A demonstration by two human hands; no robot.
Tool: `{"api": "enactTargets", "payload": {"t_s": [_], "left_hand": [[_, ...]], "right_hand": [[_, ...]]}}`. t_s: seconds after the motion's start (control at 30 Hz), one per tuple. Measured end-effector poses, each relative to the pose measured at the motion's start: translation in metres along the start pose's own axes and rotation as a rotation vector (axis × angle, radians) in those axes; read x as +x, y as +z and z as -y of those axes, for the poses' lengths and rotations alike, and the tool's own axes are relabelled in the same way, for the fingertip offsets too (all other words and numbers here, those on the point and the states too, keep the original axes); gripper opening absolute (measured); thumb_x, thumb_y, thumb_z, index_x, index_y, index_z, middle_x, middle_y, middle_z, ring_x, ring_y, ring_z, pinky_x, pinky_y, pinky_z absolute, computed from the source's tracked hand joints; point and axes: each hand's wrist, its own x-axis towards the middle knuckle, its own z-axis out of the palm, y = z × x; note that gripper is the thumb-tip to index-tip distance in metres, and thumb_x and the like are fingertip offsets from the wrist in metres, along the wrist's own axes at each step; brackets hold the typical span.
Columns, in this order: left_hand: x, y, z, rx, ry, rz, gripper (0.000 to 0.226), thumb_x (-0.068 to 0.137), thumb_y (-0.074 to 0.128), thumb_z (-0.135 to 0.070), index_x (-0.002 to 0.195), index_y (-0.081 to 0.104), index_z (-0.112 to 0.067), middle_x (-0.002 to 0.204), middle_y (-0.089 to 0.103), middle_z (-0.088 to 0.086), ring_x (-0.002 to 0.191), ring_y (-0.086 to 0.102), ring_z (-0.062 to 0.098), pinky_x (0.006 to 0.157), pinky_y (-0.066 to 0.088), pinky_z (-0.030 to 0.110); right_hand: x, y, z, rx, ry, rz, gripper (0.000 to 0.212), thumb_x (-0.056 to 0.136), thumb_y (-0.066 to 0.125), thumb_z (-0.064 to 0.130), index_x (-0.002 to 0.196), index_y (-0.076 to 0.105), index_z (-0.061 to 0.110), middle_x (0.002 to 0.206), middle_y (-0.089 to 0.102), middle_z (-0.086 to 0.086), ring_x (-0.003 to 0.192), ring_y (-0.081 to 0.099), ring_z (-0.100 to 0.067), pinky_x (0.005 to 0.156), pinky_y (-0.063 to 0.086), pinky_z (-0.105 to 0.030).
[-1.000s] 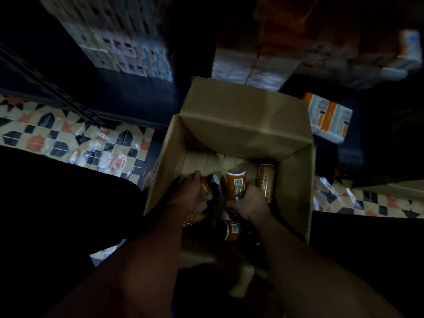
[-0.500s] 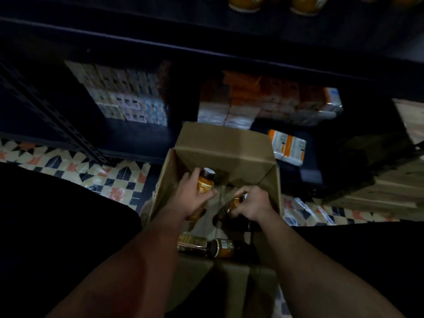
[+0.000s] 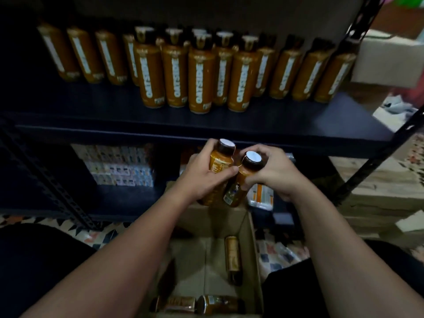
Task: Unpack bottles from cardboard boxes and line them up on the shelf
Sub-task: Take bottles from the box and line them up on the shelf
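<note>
Two bottles in transit: your left hand (image 3: pixel 202 174) grips one bottle (image 3: pixel 219 167), your right hand (image 3: pixel 273 172) the second bottle (image 3: pixel 241 180), both above the cardboard box (image 3: pixel 254 260), below the shelf (image 3: pixel 206 125). Next, judged: lift over the shelf lip, set beside the standing row (image 3: pixel 197 72). Several bottles remain boxed.

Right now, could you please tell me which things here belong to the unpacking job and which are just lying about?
Job: bottles held in left hand and right hand; cardboard box; loose bottles inside; shelf; lined-up bottles.

Lying about: stacked cartons; white-orange pack.
</note>
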Motion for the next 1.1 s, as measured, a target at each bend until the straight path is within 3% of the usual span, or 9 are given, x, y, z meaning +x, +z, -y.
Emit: {"api": "enactTargets", "payload": {"t_s": [0.17,0.3,0.43,0.57,0.7,0.87,1.1], "left_hand": [[0.025,-0.005,-0.076,-0.117,0.198,-0.103,0.042,0.087,0.080,-0.033,0.119,0.054,-0.028,0.099,0.069,-0.012,0.094,0.069,0.006,0.083,0.054,0.027],[0.055,0.005,-0.121,-0.185,0.296,-0.168,0.046,0.089,0.079,-0.030,0.124,0.051,-0.023,0.104,0.070,-0.015,0.099,0.068,0.000,0.081,0.051,0.013],[0.092,0.023,-0.139,-0.206,0.325,-0.149,0.057,0.089,0.078,-0.038,0.136,0.047,-0.029,0.121,0.068,-0.014,0.112,0.064,-0.003,0.096,0.053,0.022],[0.121,0.045,-0.130,-0.256,0.292,-0.102,0.057,0.091,0.075,-0.041,0.138,0.042,-0.035,0.127,0.065,-0.018,0.117,0.062,-0.006,0.098,0.051,0.023],[0.146,0.059,-0.122,-0.280,0.266,-0.127,0.058,0.090,0.075,-0.040,0.137,0.041,-0.037,0.125,0.066,-0.018,0.114,0.063,-0.006,0.094,0.051,0.019],[0.171,0.068,-0.116,-0.264,0.261,-0.097,0.067,0.090,0.074,-0.041,0.143,0.035,-0.033,0.131,0.063,-0.013,0.119,0.061,-0.002,0.099,0.052,0.024],[0.171,0.074,-0.107,-0.264,0.287,-0.099,0.072,0.092,0.071,-0.037,0.149,0.027,-0.033,0.133,0.061,-0.013,0.121,0.061,-0.001,0.097,0.053,0.022]], "right_hand": [[-0.017,-0.055,0.056,0.175,-0.210,-0.017,0.074,0.051,0.079,-0.023,0.113,0.072,0.017,0.112,0.073,-0.007,0.102,0.072,-0.029,0.081,0.061,-0.054],[-0.009,-0.092,0.072,0.313,-0.390,-0.097,0.067,0.057,0.073,-0.021,0.116,0.070,0.011,0.113,0.074,-0.011,0.107,0.070,-0.029,0.085,0.058,-0.040],[0.009,-0.113,0.071,0.393,-0.479,-0.202,0.065,0.062,0.067,-0.025,0.115,0.072,0.013,0.111,0.075,-0.011,0.109,0.070,-0.028,0.083,0.057,-0.032],[0.029,-0.126,0.060,0.464,-0.478,-0.294,0.062,0.067,0.062,-0.024,0.121,0.068,0.007,0.111,0.074,-0.012,0.110,0.069,-0.026,0.086,0.055,-0.031],[0.051,-0.131,0.050,0.535,-0.440,-0.317,0.058,0.076,0.057,-0.016,0.123,0.069,0.014,0.115,0.073,-0.012,0.115,0.066,-0.028,0.092,0.052,-0.037],[0.065,-0.131,0.040,0.573,-0.405,-0.367,0.067,0.067,0.063,0.004,0.131,0.063,0.023,0.120,0.072,-0.006,0.119,0.064,-0.024,0.102,0.049,-0.046],[0.070,-0.128,0.030,0.453,-0.360,-0.355,0.067,0.072,0.065,0.006,0.134,0.057,0.030,0.121,0.070,-0.001,0.119,0.063,-0.020,0.107,0.046,-0.054]]}}
